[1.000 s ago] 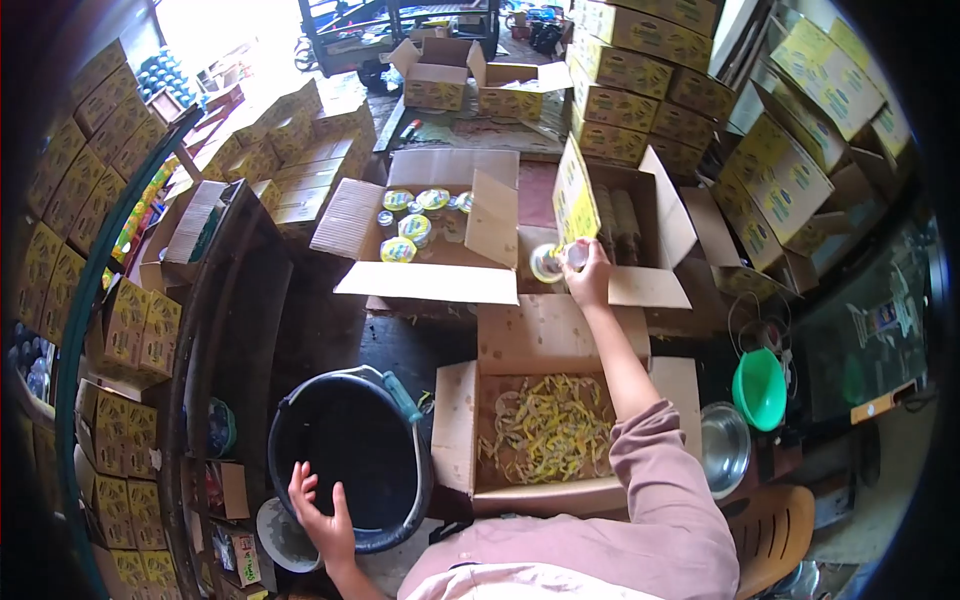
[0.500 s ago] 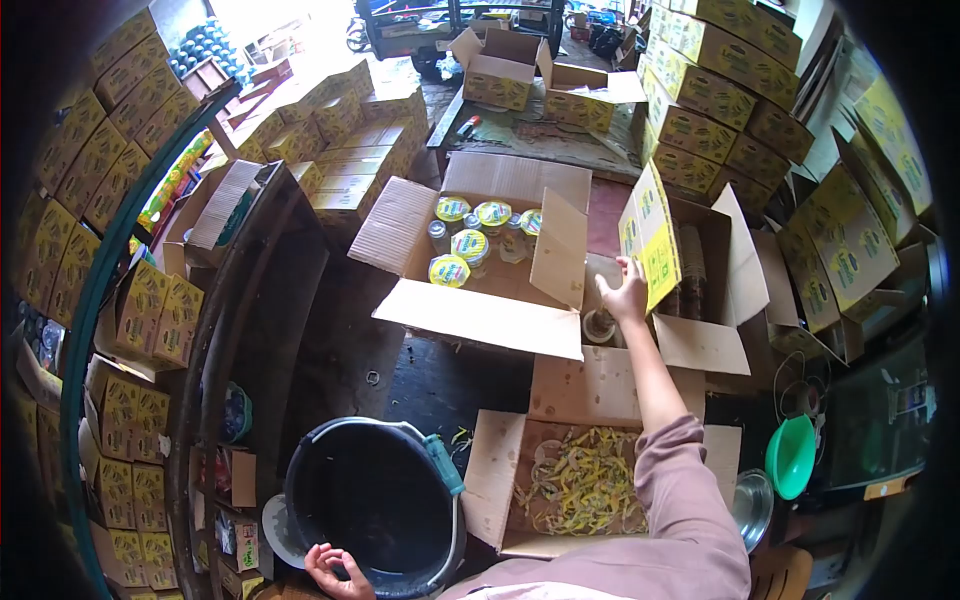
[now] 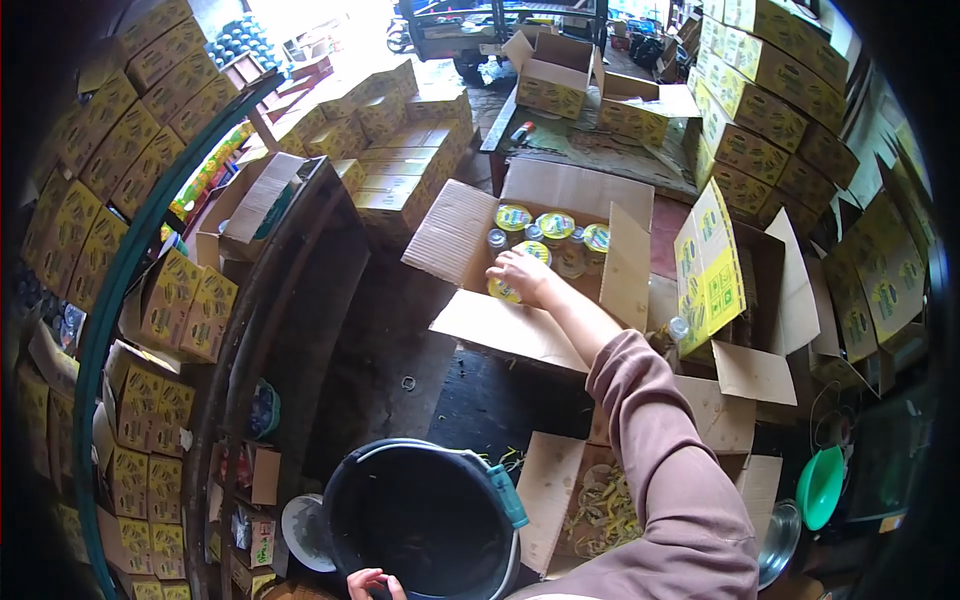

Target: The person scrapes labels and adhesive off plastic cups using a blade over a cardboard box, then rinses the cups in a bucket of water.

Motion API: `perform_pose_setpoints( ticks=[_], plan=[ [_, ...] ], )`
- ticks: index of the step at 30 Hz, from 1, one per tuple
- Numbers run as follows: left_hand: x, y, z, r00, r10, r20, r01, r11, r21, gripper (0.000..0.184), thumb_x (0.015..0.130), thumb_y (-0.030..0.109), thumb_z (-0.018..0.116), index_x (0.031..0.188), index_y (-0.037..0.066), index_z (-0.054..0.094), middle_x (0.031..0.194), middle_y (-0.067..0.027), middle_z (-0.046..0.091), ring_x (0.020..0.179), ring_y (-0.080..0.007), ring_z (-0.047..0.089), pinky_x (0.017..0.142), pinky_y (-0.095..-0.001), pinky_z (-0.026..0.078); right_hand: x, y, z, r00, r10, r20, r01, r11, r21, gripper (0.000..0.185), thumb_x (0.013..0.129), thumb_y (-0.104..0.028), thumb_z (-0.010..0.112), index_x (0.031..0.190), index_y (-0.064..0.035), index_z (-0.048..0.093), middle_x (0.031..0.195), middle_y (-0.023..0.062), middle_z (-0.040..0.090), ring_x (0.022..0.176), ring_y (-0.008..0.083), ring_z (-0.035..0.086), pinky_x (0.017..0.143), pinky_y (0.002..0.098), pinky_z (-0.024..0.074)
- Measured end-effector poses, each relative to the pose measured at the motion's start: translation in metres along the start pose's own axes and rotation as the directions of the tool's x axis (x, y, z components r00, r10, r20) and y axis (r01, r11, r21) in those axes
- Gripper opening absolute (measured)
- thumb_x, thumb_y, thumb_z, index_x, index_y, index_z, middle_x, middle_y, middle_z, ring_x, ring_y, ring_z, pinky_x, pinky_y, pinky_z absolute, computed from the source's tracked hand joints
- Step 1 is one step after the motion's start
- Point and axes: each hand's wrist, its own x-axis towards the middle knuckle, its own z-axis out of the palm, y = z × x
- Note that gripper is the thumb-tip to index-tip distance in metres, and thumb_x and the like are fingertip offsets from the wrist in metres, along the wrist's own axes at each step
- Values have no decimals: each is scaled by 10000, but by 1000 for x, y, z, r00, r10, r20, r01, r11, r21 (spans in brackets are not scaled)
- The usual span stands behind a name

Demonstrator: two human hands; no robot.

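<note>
My right hand (image 3: 522,274) reaches into an open cardboard box (image 3: 510,325), its fingers curled around a yellow-lidded cup (image 3: 505,291) in the near left corner. Beside it stand several more cups with yellow printed lids (image 3: 555,226) and a few clear bottles (image 3: 497,238). My left hand (image 3: 375,583) shows only partly at the bottom edge, near the rim of a dark bucket (image 3: 345,470). Its fingers are loosely bent, with nothing visible in them. Under my right arm sits a carton (image 3: 552,490) holding yellow and green strips (image 3: 605,505), partly hidden by the sleeve.
To the right stands another open box with a yellow flap (image 3: 712,265), a clear bottle (image 3: 678,328) near it. A green bowl (image 3: 820,487) and a metal bowl (image 3: 780,545) lie at the right. Stacked yellow cartons (image 3: 765,110) rise behind; a shelf frame (image 3: 110,330) runs along the left.
My right hand has moved left from beside the yellow flap into the box of cups and grasped one. My left hand sits lower in view. The whole view has shifted.
</note>
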Motion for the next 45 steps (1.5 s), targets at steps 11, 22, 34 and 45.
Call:
perform_pose_setpoints(
  ticks=[11,22,34,45],
  plan=[
    [-6,-16,-9,999,41,31,-40,999,-26,158,698,4,552,827,47,471,802,-39,469,614,-94,451,573,-217,367,-87,9,-203,956,292,6,-151,475,867,655,589,-228,729,1187,-80,506,988,99,584,868,169,570,723,282,505],
    [0,58,7,895,321,309,-54,766,-640,662,692,69,637,1258,60,294,1156,-121,436,1018,-180,469,833,-288,377,-267,-209,-295,846,154,-510,122,876,466,608,542,-206,786,1067,3,559,961,129,591,819,214,602,756,287,480],
    [-76,115,59,490,696,524,-281,695,-661,701,613,41,743,1196,26,355,1112,-92,473,1002,-167,492,877,-289,400,-410,-363,-223,601,736,-312,-30,411,911,753,530,-303,815,1151,-27,491,1061,125,558,970,255,559,790,323,471],
    [-68,95,58,639,528,560,68,686,-724,580,710,-35,649,1187,36,326,980,-81,561,900,-133,550,797,-253,442,-618,-318,-12,-541,771,335,33,-378,925,518,721,-211,724,1057,79,458,984,143,574,860,150,552,760,257,444]
  ],
)
